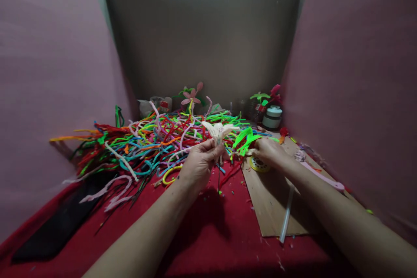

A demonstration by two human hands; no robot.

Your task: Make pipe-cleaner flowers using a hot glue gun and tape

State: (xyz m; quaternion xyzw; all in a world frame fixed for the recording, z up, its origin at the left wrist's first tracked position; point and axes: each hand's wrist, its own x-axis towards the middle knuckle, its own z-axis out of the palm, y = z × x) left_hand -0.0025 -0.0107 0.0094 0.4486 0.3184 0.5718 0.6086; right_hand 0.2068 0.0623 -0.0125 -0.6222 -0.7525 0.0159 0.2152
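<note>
My left hand (pixel 199 163) is closed around the stem of a cream pipe-cleaner flower (pixel 219 130), whose petals spread above my fingers and whose thin dark stem hangs below the hand. My right hand (pixel 269 151) is closed on bright green pipe-cleaner leaves (pixel 245 139) just right of the flower. Under the right hand lies a yellow roll of tape (pixel 258 164). Both hands hover over a red cloth (pixel 208 230).
A big heap of coloured pipe cleaners (pixel 153 139) covers the back left. Finished flowers (pixel 192 94), a white jar (pixel 272 117) and a plastic bag stand at the back wall. A brown board (pixel 276 204) with a white stick (pixel 286 217) lies right. A black strip (pixel 58 226) lies left.
</note>
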